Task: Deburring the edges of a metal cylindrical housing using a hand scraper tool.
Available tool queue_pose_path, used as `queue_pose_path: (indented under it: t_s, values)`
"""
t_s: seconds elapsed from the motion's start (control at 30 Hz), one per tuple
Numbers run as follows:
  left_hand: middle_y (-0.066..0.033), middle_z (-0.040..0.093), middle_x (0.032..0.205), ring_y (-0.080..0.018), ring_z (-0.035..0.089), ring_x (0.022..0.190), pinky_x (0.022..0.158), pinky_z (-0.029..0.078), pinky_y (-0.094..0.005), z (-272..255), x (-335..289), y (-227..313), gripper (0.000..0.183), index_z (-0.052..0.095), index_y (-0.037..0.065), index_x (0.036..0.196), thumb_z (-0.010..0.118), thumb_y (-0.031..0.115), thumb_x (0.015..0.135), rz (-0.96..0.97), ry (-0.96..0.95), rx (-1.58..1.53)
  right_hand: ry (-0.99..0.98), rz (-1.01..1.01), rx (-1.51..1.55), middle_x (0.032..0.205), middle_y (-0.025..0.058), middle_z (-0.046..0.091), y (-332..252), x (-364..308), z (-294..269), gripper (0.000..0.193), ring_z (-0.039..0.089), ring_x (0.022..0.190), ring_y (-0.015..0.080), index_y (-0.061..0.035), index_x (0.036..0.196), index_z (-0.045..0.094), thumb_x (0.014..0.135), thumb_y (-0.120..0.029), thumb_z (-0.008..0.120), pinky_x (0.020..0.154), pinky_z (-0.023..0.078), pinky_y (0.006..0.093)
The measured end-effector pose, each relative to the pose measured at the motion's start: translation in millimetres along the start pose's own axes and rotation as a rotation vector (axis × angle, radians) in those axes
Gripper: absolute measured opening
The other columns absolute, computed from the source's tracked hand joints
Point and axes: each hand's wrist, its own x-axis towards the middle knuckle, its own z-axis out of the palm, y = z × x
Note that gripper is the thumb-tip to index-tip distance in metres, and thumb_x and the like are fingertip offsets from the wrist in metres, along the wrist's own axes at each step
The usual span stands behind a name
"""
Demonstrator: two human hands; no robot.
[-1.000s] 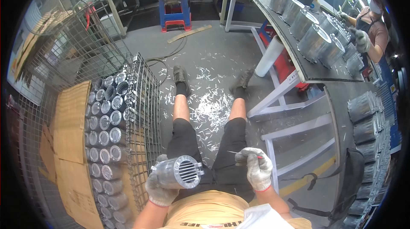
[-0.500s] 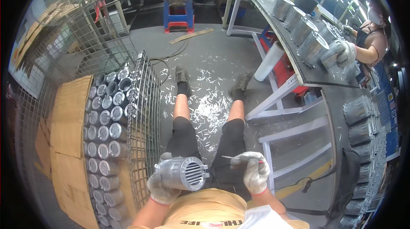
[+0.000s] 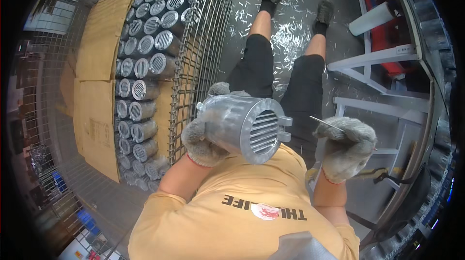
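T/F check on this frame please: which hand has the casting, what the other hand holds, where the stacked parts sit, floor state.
1. The left hand holds the grey slotted metal cylinder. True.
2. The right hand is empty. False: it grips a thin metal tool.
3. Both hands are bare. False: both wear grey knit gloves.
4. Similar cylinders are stacked in the wire cage on the person's left. True.
5. The floor is swept clean. False: metal shavings lie scattered by the feet.

Even bright overhead light, soft shadows beneath the legs, mild glare on the ribbed grey metal cylinder (image 3: 244, 126), centre sharp, strong fisheye bending and black vignette at edges, periphery slightly blurred
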Motion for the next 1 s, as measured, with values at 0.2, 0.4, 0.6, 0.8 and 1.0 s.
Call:
queue_pose_path:
  t_s: [0.2, 0.4, 0.6, 0.8, 1.0]
  values:
    - [-0.0191, 0.053, 0.136, -0.0361, 0.055, 0.129, 0.107, 0.049, -0.0572, -9, -10, -3, 0.091, 0.043, 0.014, 0.142, 0.078, 0.061, 0.073, 0.003, -0.018, -0.006, -0.023, -0.065, -0.235, 0.086, 0.0156, 0.066, 0, -13, 16, 0.048, 0.067, 0.068, 0.0352, -0.0045, 0.100, 0.061, 0.100, -0.052, 0.058, 0.059, 0.058, 0.0474]
    - [-0.0160, 0.054, 0.134, -0.0339, 0.056, 0.127, 0.109, 0.051, -0.0512, -9, -8, 1, 0.089, 0.044, 0.015, 0.139, 0.089, 0.042, 0.067, -0.059, 0.007, -0.046, -0.140, 0.163, -0.179, 0.097, 0.0182, 0.072, -12, -17, 24, 0.052, 0.070, 0.090, 0.0400, -0.0023, 0.095, 0.071, 0.094, -0.055, 0.066, 0.078, 0.061, 0.0496]
    - [-0.0151, 0.054, 0.134, -0.0328, 0.056, 0.128, 0.109, 0.051, -0.0492, -10, -9, 1, 0.093, 0.043, 0.014, 0.140, 0.089, 0.043, 0.064, -0.086, 0.160, 0.140, -0.539, -0.219, -0.706, 0.090, 0.0144, 0.072, -14, 19, 32, 0.028, 0.072, 0.080, 0.0320, -0.0012, 0.101, 0.070, 0.077, 0.008, 0.059, 0.074, 0.058, 0.0375]
    - [-0.0167, 0.052, 0.135, -0.0360, 0.055, 0.127, 0.106, 0.053, -0.0543, -26, -2, -11, 0.100, 0.042, 0.015, 0.139, 0.088, 0.055, 0.060, -0.120, 0.146, 0.077, -0.022, 0.543, -0.248, 0.088, 0.0080, 0.069, 15, 23, 13, 0.016, 0.068, 0.075, 0.0162, 0.0007, 0.101, 0.063, 0.105, -0.012, 0.053, 0.069, 0.057, 0.0306]
    - [-0.0194, 0.051, 0.142, -0.0364, 0.053, 0.132, 0.112, 0.048, -0.0544, -9, 11, -4, 0.100, 0.042, 0.012, 0.143, 0.084, 0.058, 0.065, -0.233, 0.150, 0.020, -0.101, 0.497, 0.375, 0.124, 0.0091, 0.061, 22, -30, -32, 0.034, 0.062, 0.115, 0.0248, -0.0003, 0.131, 0.051, 0.102, -0.015, 0.059, 0.098, 0.053, 0.0412]
